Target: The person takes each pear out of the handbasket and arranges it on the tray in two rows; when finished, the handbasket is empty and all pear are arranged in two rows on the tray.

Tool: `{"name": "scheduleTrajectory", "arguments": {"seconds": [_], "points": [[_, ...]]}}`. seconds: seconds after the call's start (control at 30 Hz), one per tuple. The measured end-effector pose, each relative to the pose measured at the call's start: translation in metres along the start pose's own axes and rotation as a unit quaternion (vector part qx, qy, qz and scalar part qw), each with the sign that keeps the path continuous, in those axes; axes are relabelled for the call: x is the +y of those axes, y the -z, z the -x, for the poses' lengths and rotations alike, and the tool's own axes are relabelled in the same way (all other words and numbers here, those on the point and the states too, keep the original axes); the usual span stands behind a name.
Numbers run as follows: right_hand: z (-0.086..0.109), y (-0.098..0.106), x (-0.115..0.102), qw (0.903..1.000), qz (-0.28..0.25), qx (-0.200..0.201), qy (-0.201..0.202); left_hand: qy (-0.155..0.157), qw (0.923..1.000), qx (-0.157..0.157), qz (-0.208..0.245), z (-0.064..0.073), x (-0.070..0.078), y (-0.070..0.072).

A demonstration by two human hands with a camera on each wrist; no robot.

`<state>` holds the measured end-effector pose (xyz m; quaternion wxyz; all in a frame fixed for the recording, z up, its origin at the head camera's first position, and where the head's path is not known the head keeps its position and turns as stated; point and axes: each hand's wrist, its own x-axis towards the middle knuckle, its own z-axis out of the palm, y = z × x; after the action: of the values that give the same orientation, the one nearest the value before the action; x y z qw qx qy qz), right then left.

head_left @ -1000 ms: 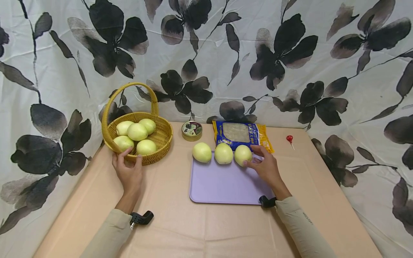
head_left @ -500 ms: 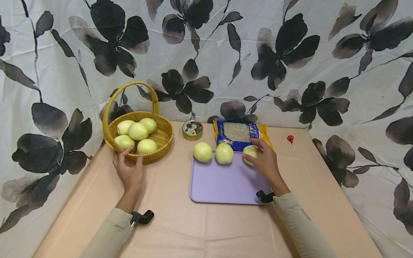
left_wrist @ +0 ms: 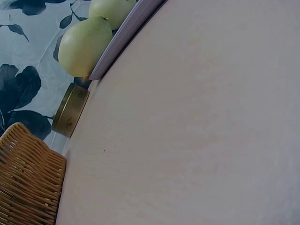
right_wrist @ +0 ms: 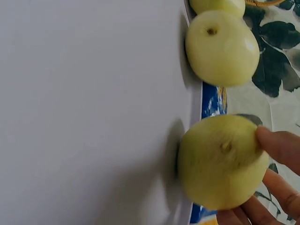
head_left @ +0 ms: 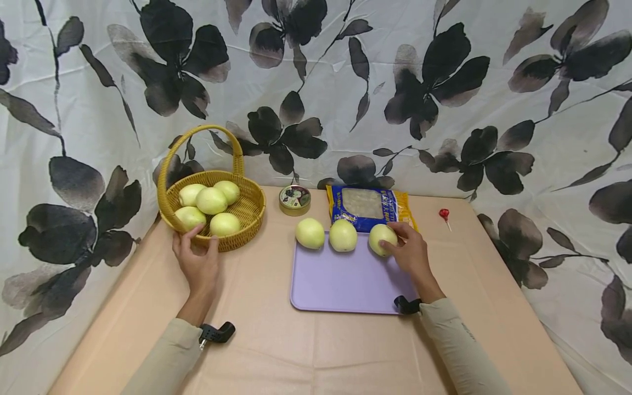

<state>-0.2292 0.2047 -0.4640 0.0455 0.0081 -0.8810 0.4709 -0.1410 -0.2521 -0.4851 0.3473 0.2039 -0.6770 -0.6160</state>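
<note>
My right hand (head_left: 411,253) holds a pale green pear (head_left: 382,240) at the far edge of the lilac tray (head_left: 345,282). In the right wrist view, thumb and fingers grip that pear (right_wrist: 225,161) from one side, with its dimpled end showing. Two more pears, a left one (head_left: 310,233) and a middle one (head_left: 343,236), stand beside it in a row. My left hand (head_left: 198,266) rests against the near side of the yellow wicker basket (head_left: 252,233), its fingertips at the rim. Inside the basket lie several pears (head_left: 211,201). The left wrist view does not show the hand.
A round flat tin (head_left: 294,200) stands between the basket and the tray. Behind the tray lies a blue and yellow packet (head_left: 362,203) with a see-through window. To the right is a red lollipop (head_left: 445,216). A floral cloth (head_left: 345,82) hangs behind the table.
The right hand has shifted the third pear slightly to the right, widening its gap from the middle pear. My left hand and the basket have stayed in place.
</note>
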Motion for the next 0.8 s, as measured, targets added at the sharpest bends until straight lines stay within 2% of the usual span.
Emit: {"name": "scheduleTrajectory", "arguments": {"seconds": [0.23,0.37,0.53,0.7,0.8], "points": [[0.0008,-0.0073,-0.0025,0.9997,-0.007,-0.016,0.014,0.002,1.0,0.001,-0.003,-0.0031,-0.0072,0.0006],[0.0035,-0.0029,-0.0012,0.9996,-0.024,-0.012,-0.002,0.001,1.0,0.001,-0.004,-0.003,-0.0058,0.0006],[0.0071,0.0001,0.0035,0.9995,-0.017,-0.014,-0.021,0.006,1.0,0.002,-0.003,-0.0039,-0.0055,0.0016],[0.0076,-0.0044,0.004,0.9994,0.0,-0.035,-0.009,0.009,0.9999,0.003,-0.007,-0.0035,-0.0052,0.0018],[0.0077,-0.0068,0.0024,0.9994,0.002,-0.035,0.0,0.012,0.9999,0.002,-0.01,-0.0003,0.0013,0.0008]]}}
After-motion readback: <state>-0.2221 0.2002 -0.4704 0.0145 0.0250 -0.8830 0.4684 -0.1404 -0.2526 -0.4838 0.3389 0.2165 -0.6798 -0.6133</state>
